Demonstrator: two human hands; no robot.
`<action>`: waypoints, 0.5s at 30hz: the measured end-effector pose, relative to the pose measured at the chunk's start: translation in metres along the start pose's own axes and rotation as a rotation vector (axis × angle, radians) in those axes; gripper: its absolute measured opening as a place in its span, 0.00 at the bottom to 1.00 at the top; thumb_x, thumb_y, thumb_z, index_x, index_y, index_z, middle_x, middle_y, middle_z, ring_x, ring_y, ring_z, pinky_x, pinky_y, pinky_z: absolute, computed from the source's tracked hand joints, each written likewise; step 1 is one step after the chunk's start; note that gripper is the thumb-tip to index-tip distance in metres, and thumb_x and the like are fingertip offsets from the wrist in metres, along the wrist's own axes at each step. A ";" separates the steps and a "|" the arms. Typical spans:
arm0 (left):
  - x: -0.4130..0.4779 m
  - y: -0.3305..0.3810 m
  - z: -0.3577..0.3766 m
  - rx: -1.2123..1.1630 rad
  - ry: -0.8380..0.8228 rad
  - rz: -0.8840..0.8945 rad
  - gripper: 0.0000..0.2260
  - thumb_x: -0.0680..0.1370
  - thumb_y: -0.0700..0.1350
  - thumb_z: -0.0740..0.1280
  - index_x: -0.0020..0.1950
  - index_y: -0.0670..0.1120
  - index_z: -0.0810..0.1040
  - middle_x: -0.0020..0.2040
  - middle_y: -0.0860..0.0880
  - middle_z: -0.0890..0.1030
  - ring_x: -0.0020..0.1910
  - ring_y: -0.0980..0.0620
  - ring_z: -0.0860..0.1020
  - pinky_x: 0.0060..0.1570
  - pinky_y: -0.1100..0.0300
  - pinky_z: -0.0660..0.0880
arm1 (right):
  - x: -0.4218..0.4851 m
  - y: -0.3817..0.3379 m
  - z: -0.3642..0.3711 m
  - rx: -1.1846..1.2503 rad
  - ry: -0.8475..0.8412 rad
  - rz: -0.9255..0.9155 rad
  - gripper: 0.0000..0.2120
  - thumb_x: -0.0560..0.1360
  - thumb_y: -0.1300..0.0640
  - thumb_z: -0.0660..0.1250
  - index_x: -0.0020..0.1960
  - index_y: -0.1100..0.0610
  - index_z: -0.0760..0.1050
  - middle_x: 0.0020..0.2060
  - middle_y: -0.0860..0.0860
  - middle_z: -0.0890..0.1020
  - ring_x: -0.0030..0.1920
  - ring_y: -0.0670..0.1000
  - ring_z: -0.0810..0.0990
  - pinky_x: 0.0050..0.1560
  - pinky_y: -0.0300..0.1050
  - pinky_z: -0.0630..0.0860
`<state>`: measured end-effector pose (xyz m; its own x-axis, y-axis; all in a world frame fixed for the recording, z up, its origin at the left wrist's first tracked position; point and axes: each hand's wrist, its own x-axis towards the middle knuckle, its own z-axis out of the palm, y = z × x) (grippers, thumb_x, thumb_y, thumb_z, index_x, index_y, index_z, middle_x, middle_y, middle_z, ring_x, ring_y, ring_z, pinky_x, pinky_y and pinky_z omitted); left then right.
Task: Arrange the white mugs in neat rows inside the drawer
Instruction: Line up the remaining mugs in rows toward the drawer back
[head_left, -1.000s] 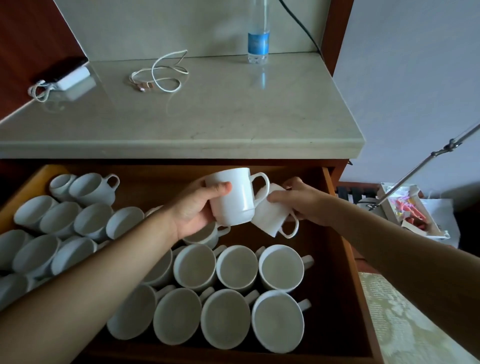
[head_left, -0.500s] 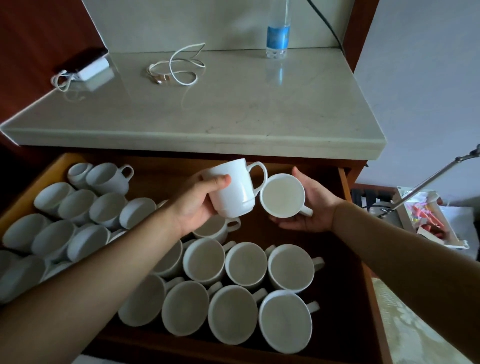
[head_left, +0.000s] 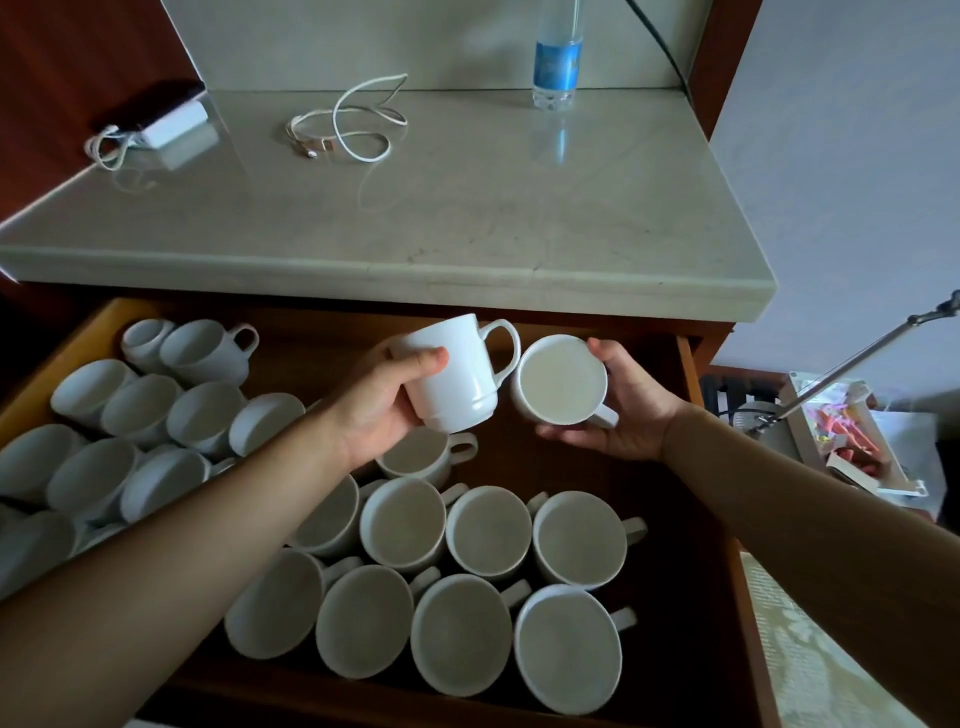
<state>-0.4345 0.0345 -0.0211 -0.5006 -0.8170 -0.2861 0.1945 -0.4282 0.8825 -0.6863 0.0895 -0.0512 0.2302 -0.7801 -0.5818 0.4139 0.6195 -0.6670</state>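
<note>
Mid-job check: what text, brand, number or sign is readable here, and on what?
Nothing is readable.
Blue label on the water bottle: print too blurred to read.
Left mug in the left hand, right mug in the right hand: plain white, no marks seen.
Box at the right: contents too small to tell.

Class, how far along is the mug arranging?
Done: two rows of upright mugs at the front of the drawer. In hand: the left hand grips one mug, the right hand a second mug. Left: placing both and straightening the tilted mugs at the left.
</note>
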 end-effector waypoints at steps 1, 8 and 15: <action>0.000 0.000 -0.001 0.007 0.007 -0.001 0.33 0.58 0.44 0.78 0.62 0.45 0.76 0.51 0.44 0.82 0.49 0.45 0.81 0.41 0.50 0.80 | 0.001 -0.001 0.000 -0.026 0.022 0.004 0.28 0.75 0.36 0.57 0.64 0.55 0.73 0.49 0.63 0.82 0.40 0.63 0.85 0.26 0.46 0.81; -0.004 -0.006 0.002 0.245 0.165 0.045 0.31 0.59 0.41 0.78 0.60 0.47 0.73 0.55 0.46 0.79 0.54 0.46 0.77 0.47 0.49 0.77 | -0.006 -0.005 -0.003 -0.392 0.051 0.134 0.33 0.77 0.34 0.50 0.56 0.61 0.75 0.42 0.63 0.82 0.41 0.61 0.84 0.39 0.49 0.82; -0.005 -0.016 0.010 0.595 0.149 0.061 0.43 0.54 0.51 0.81 0.67 0.53 0.71 0.58 0.52 0.79 0.56 0.53 0.79 0.58 0.52 0.77 | -0.021 -0.023 -0.009 -0.592 0.277 0.259 0.32 0.73 0.32 0.60 0.59 0.59 0.73 0.48 0.64 0.83 0.39 0.61 0.84 0.28 0.45 0.81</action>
<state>-0.4437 0.0494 -0.0301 -0.3718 -0.8969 -0.2393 -0.3065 -0.1247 0.9437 -0.7084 0.0930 -0.0277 -0.0092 -0.5986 -0.8010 -0.1915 0.7872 -0.5862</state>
